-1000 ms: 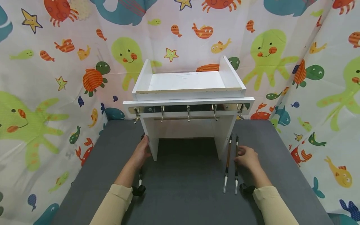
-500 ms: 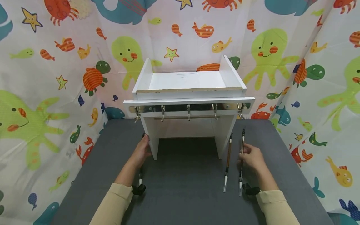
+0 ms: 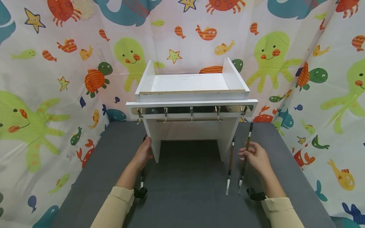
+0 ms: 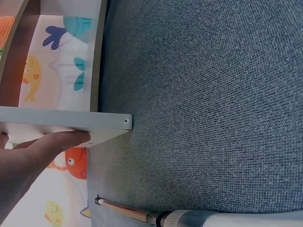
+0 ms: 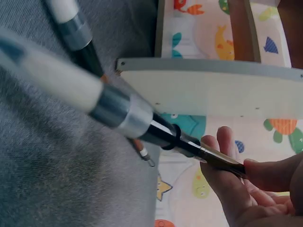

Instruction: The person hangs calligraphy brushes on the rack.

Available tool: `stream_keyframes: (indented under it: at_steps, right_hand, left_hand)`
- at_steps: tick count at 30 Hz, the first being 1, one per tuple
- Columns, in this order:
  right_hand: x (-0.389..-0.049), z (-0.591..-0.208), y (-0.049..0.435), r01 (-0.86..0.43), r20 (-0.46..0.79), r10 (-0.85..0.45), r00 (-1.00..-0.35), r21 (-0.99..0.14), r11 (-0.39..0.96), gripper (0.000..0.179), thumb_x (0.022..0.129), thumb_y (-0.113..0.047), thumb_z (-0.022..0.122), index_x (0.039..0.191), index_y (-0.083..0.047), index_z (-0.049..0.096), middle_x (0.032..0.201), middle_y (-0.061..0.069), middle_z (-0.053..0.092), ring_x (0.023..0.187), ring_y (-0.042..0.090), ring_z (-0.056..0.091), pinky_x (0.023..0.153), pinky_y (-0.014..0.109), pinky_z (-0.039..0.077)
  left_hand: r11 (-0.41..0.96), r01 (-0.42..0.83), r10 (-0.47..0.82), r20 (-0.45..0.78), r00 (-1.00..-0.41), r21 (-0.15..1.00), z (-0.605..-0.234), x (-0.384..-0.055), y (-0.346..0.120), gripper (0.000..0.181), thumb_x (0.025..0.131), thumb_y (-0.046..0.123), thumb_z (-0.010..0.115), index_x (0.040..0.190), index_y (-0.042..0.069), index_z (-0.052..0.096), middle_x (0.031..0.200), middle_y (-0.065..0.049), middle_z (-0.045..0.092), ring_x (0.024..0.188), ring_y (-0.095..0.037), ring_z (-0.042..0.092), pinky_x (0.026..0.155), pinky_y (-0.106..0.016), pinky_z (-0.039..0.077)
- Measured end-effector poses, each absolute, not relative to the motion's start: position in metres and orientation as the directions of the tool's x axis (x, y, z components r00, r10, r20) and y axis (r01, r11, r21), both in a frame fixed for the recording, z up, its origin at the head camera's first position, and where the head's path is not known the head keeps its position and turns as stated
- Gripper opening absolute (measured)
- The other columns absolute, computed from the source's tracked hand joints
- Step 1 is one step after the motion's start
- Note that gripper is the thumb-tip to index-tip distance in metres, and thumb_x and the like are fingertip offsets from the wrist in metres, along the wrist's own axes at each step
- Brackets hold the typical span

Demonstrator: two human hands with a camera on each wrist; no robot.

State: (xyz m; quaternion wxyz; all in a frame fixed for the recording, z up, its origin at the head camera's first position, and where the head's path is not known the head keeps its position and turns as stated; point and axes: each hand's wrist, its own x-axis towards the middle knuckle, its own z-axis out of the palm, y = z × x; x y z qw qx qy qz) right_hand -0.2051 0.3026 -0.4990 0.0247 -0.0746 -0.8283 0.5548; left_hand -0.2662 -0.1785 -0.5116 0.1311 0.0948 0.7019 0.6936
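Note:
My right hand [image 3: 259, 159] pinches a brown-handled calligraphy brush [image 3: 249, 136] between thumb and fingers, its pale tip pointing down towards me. The right wrist view shows the clear-capped end of this brush [image 5: 135, 118] close to the camera. A second brush [image 3: 230, 158] lies on the grey table, between the held one and a white shelf unit [image 3: 191, 95]. My left hand [image 3: 142, 155] rests against the outside of the unit's left panel [image 4: 71, 119], fingers fairly straight. Beside that hand another brush [image 4: 125, 211] lies on the table, mostly hidden in the head view.
Several metal hooks [image 3: 191, 114] hang from a rail along the unit's front. An open-fronted tray section [image 3: 189, 82] forms its top. Behind and beside the grey table [image 3: 188, 196] hangs a curtain [image 3: 188, 41] printed with sea animals.
My right hand has shifted right with its brush, which has gone from nearly parallel to the neighbouring brush to a slant, handle end rightward. My left hand and the shelf unit stay put.

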Motion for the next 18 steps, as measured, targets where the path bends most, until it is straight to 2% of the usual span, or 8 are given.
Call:
stream_keyframes:
  at_steps: [7,18]
  right_hand:
    - [-0.195,-0.484,0.294,-0.003,0.078,0.151,-0.986,-0.896,0.444,0.042,0.106,0.000,0.043,0.147,0.001,0.034,0.121,0.027,0.066,0.097,0.022,0.074,0.078,0.031,0.061]
    - [-0.172,-0.461,0.278,-0.159,0.270,0.146,-0.952,-0.841,0.517,0.040,0.106,-0.002,0.049,0.144,0.000,0.039,0.114,0.023,0.070,0.095,0.034,0.074,0.074,0.024,0.060]
  left_hand:
    - [0.025,-0.045,0.313,-0.051,-0.948,0.999,-0.510,-0.264,-0.179,0.079,0.106,0.061,0.022,0.163,0.010,0.001,0.170,-0.016,-0.001,0.154,-0.045,0.002,0.111,-0.076,0.018]
    - [0.032,-0.047,0.316,-0.055,-0.947,0.998,-0.510,-0.265,-0.179,0.083,0.105,0.064,0.021,0.163,0.010,-0.002,0.170,-0.017,-0.003,0.154,-0.045,0.001,0.111,-0.076,0.019]
